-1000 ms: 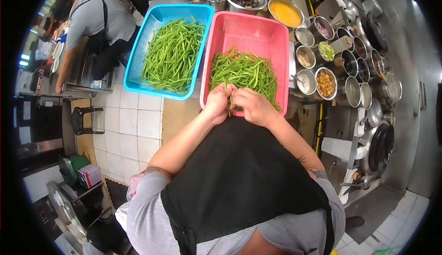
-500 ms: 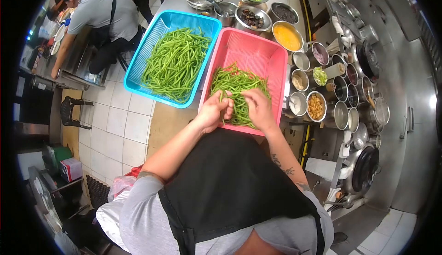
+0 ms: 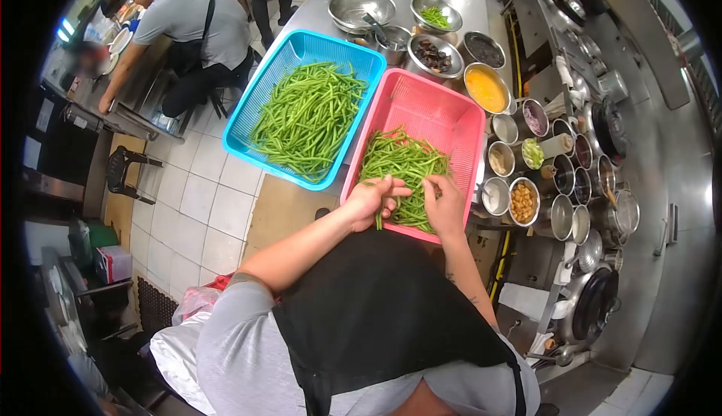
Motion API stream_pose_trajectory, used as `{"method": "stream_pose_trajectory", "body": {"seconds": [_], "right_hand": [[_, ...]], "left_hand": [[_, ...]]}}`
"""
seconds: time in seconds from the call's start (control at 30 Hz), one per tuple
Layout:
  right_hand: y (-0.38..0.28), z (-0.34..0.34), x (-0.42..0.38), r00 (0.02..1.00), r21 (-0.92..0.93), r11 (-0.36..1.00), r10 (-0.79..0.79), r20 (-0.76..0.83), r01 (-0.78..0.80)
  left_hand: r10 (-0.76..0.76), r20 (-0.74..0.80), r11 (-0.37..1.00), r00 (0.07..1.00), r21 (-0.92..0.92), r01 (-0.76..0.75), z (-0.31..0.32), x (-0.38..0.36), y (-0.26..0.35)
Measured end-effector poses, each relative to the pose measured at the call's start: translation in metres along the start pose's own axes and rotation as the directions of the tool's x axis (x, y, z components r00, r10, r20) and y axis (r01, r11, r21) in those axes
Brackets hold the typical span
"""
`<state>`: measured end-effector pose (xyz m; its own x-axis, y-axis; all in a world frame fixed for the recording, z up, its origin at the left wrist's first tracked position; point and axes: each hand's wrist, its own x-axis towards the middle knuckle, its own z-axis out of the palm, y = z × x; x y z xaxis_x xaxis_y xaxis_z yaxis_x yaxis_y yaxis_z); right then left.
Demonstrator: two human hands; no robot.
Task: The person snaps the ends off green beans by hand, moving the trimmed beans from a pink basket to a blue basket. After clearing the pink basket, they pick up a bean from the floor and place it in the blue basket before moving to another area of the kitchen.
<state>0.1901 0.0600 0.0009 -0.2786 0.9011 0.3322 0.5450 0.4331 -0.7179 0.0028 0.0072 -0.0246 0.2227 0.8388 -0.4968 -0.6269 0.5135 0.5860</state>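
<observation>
Closest to you, below your black apron, your left hand point(image 3: 374, 199) sits at the near edge of the pink basket point(image 3: 444, 111), fingers curled around a green bean point(image 3: 378, 217) that hangs down from your grip over the basket's rim. Your right hand point(image 3: 445, 204) is just beside it, resting on the pile of beans point(image 3: 402, 168) at the near end of that basket, fingers bent down into the pile; whether it has closed on any bean cannot be told from here. The far half of the pink basket is bare mesh. Touching it on your left is a blue basket point(image 3: 274, 70), holding a fuller heap of green beans point(image 3: 308, 115), and it juts out past the counter over the tiled floor point(image 3: 199, 205). To your right stand small steel pots of ingredients point(image 3: 519, 202). Beyond the baskets, steel bowls point(image 3: 361, 6) sit on the steel counter, one filled with a yellow liquid point(image 3: 485, 89). Far off to your left, another person in a grey shirt and dark apron point(image 3: 199, 21) leans at a separate counter.
</observation>
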Motion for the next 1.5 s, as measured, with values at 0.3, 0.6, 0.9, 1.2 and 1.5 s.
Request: {"method": "stream_pose_trajectory", "body": {"seconds": [0.3, 0.6, 0.9, 1.2, 1.5], "right_hand": [[-0.016, -0.009, -0.044, 0.950, 0.031, 0.969, 0.234, 0.205, -0.245], [-0.006, -0.010, -0.049, 0.979, -0.119, 0.974, 0.198, 0.055, -0.191], [0.015, 0.007, -0.037, 0.909, 0.104, 0.932, 0.363, -0.207, -0.348], [0.010, -0.017, -0.019, 0.934, 0.482, 0.809, 0.350, 0.065, -0.337], [-0.005, -0.007, -0.035, 0.939, 0.650, 0.679, 0.221, 0.263, -0.342]], "left_hand": [[0.149, -0.014, 0.989, 0.989, 0.002, -0.149, 0.005, 0.011, 0.005], [0.381, 0.109, 0.877, 0.918, 0.271, -0.396, 0.015, -0.003, -0.004], [0.489, 0.305, 0.402, 0.817, 0.753, -0.521, 0.048, -0.026, 0.008], [0.569, 0.286, 0.232, 0.771, 0.844, -0.484, 0.041, -0.031, 0.018], [0.421, 0.372, -0.003, 0.827, 0.912, -0.409, 0.041, -0.036, 0.017]]}}
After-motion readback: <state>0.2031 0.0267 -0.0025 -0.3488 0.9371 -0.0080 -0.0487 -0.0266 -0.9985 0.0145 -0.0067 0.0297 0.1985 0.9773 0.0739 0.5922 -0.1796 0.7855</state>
